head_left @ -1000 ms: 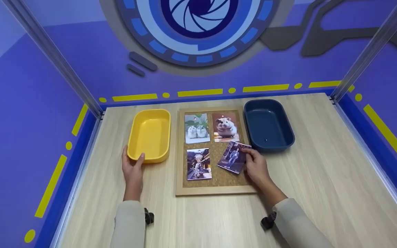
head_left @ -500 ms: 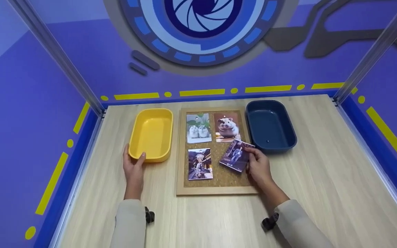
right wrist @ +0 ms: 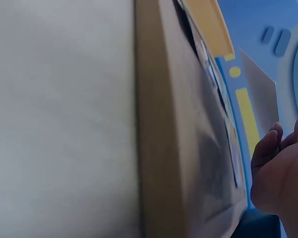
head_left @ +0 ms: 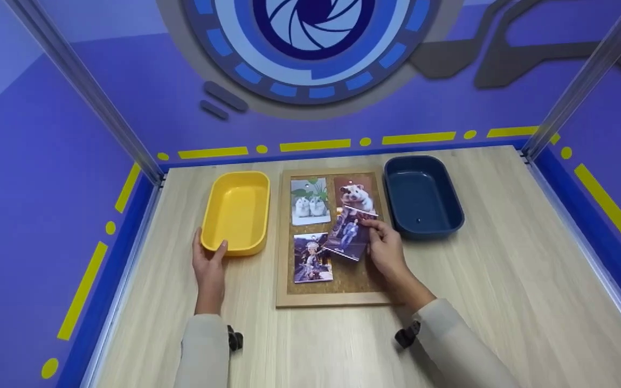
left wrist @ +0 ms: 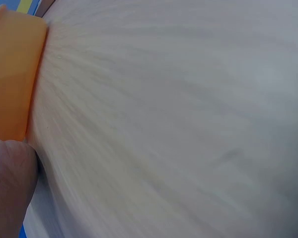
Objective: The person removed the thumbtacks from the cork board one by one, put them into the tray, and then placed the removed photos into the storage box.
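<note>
Between thumb and fingers, my right hand [head_left: 388, 250] pinches the right edge of a tilted photo card [head_left: 347, 237] that pictures a standing figure. The card is raised over the corkboard [head_left: 343, 285]; in the right wrist view its pale back [right wrist: 260, 91] rises past my fingertips. In the head view it overlaps the bottom of the single-hamster photo [head_left: 358, 191] and the edge of the photo of a white-haired figure [head_left: 310, 264]. My left hand [head_left: 209, 272] holds the yellow tray [head_left: 235, 250] by its near left corner, thumb over the rim. Top left on the board is a two-hamster photo [head_left: 310, 207].
A dark blue tray [head_left: 423, 231] stands right of the board, close to its frame; a tiny speck shows in its near end. The light wood table [head_left: 332, 345] is enclosed by purple wall panels [head_left: 127, 97] at the back and both sides.
My right hand has carried the photo card left and slightly away from me, so it now overlaps two other photos in the head view. The left hand keeps its place on the yellow tray.
</note>
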Available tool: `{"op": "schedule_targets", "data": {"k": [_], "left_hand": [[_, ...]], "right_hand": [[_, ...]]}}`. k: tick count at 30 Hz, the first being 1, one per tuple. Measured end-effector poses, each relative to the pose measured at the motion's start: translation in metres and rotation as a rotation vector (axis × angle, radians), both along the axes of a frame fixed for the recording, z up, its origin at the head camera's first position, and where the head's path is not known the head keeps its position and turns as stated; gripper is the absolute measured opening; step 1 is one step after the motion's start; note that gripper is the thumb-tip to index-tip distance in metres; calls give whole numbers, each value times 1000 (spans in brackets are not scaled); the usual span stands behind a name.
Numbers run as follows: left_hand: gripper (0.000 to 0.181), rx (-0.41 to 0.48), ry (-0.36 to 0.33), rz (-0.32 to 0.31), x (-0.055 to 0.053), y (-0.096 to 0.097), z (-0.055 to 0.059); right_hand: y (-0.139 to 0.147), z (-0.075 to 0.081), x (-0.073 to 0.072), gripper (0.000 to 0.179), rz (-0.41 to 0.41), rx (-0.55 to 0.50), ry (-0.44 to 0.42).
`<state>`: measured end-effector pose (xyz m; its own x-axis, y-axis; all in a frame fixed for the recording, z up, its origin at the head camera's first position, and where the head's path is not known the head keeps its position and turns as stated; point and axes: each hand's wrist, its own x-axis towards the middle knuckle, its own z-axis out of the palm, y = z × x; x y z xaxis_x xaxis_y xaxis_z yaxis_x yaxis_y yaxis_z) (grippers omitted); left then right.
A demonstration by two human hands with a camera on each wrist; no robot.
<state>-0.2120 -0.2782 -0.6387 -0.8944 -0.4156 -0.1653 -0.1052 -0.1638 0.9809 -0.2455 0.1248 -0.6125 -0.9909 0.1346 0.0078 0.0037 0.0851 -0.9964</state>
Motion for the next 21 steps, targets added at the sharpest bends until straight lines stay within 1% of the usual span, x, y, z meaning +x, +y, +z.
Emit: {"op": "schedule_targets", "data": {"k": [7,11,15,18,21], "left_hand": [[83,18,23,11,1,0,-1],[82,33,35,12,2,2,-2],[82,56,54,9,4,2,-1],[82,61,56,9,4,2,0],[82,43,46,16,2,2,1]], "right_hand": [[-34,13,-4,29,52,-38,47],[-54,16,-8,28,80,-51,104],[-73,18,-11,28,107,-6,149],[-86,19,-14,27,125,47,149],[-96,22,-19,26,138,96,146]]}}
